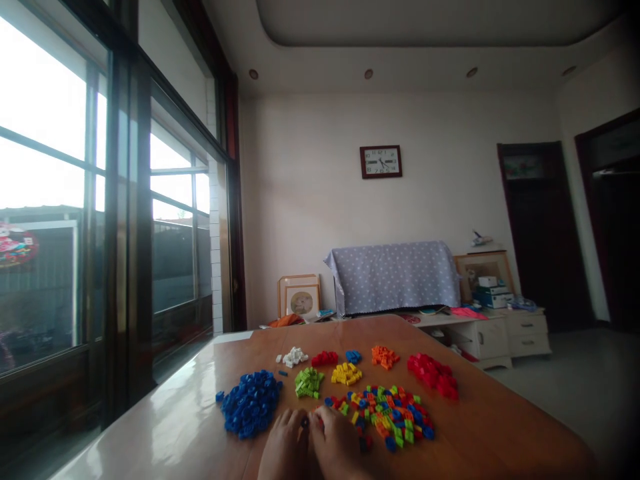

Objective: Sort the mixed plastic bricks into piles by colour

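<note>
My left hand (pixel 284 441) and my right hand (pixel 332 437) meet at the table's near side, fingers curled and fingertips almost touching. A small dark piece (pixel 305 422) shows between them, too small and shaded to name. Just right of my right hand spreads a mixed heap of toy building blocks (pixel 387 413) in red, blue, green, yellow and orange. To the left of my left hand is a large pile of blue round pieces (pixel 253 403). Beyond my fingers lie green blocks (pixel 309 382) and yellow blocks (pixel 347 374).
Farther back on the wooden table (pixel 190 427) are piles of white blocks (pixel 295 357), red blocks (pixel 325 359), blue blocks (pixel 353 357) and orange blocks (pixel 385 357). Red round pieces (pixel 433 375) lie at the right. A cloth-covered object (pixel 395 277) stands behind the table.
</note>
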A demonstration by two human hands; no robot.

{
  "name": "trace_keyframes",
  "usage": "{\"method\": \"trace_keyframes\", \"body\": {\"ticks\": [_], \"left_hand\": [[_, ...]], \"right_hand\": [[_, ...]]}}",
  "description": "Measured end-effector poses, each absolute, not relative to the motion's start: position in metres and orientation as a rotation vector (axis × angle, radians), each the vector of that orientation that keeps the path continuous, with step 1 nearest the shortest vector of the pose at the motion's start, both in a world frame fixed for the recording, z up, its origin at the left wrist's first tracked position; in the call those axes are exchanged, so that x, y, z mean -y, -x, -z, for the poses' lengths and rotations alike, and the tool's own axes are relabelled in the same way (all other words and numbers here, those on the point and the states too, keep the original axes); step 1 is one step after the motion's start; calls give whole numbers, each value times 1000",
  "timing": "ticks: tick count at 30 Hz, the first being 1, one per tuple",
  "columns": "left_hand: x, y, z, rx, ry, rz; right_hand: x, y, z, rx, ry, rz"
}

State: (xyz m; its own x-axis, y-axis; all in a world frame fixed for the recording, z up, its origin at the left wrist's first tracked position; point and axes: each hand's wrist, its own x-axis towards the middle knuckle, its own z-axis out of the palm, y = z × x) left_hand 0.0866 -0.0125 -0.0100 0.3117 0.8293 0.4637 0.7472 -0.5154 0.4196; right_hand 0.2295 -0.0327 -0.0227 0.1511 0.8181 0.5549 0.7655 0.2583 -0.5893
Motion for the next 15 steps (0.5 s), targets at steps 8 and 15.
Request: {"method": "trace_keyframes", "body": {"ticks": [8, 15], "left_hand": [[18, -85, 8, -1680, -2334, -1083], [3, -67, 1, -1789, -2240, -1160]], "right_hand": [[39, -236, 24, 1618, 1496, -33], [39, -238, 27, 1607, 1456, -22]]}}
